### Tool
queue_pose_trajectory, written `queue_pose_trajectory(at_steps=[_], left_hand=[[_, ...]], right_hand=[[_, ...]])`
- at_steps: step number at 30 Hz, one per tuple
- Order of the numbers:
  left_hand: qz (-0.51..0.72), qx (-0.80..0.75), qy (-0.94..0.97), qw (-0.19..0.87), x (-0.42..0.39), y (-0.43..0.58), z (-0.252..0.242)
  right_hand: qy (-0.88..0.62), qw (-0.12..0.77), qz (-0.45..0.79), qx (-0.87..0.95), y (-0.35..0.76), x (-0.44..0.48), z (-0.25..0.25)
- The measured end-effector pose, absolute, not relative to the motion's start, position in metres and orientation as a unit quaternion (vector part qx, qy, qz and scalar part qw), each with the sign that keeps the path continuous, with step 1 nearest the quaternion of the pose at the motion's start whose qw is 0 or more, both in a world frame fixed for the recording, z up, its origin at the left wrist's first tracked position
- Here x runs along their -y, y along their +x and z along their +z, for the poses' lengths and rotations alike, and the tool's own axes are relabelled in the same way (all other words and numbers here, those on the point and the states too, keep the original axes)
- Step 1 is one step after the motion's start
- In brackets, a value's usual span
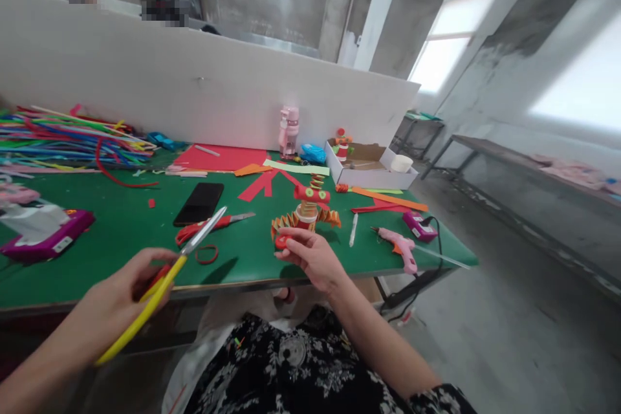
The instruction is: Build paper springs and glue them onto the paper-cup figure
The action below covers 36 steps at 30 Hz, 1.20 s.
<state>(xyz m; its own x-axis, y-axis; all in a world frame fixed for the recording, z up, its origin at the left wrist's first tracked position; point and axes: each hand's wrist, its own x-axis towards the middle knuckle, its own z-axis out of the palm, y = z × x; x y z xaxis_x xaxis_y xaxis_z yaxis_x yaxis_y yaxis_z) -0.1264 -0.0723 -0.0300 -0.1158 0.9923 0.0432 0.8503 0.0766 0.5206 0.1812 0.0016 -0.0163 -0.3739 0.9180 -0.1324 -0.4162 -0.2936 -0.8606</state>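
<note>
My left hand (pixel 140 278) is closed around yellow-handled pliers (pixel 160 297); their narrow silver jaws point up and away over the table's front edge. Some red shows on the handle between my fingers. My right hand (pixel 313 255) pinches a small red disc (pixel 282 242) that looks like a coiled strip. Just behind it stands a paper figure (pixel 312 194) with a red tube head, green ring eyes and folded orange-and-yellow arms; my fingers hide its lower part. Close to the pliers lie red-handled scissors (pixel 218 223) and a dark red loop (pixel 207 254).
A phone (pixel 198 204), red paper (pixel 218 158) and paper strips (pixel 262 184) lie on the green table (pixel 126 220). Pipe cleaners (pixel 63 136) are heaped left. A pink glue gun (pixel 398 246), its cord and a white box (pixel 359 176) are right. A white partition (pixel 204 77) stands behind.
</note>
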Motion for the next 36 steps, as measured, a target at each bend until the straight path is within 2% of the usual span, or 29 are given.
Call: queue_pose_trajectory(at_steps=[1, 6, 14, 28, 36], left_hand=[[0.202, -0.703, 0.662, 0.165, 0.055, -0.120, -0.016], [0.086, -0.619, 0.780, 0.037, -0.040, -0.084, 0.032], [0.063, -0.554, 0.829, 0.053, -0.142, -0.044, 0.007], [0.067, -0.525, 0.847, 0.060, -0.181, -0.046, -0.036], [0.127, -0.551, 0.824, 0.031, -0.154, -0.048, -0.017]], right_hand=[[-0.329, 0.460, 0.728, 0.386, 0.182, 0.000, -0.014], [-0.329, 0.455, 0.726, 0.397, 0.196, 0.009, -0.011], [-0.308, 0.416, 0.758, 0.397, 0.212, 0.017, -0.032], [-0.296, 0.429, 0.776, 0.355, 0.221, 0.018, -0.041], [-0.302, 0.433, 0.774, 0.350, 0.221, 0.015, -0.036]])
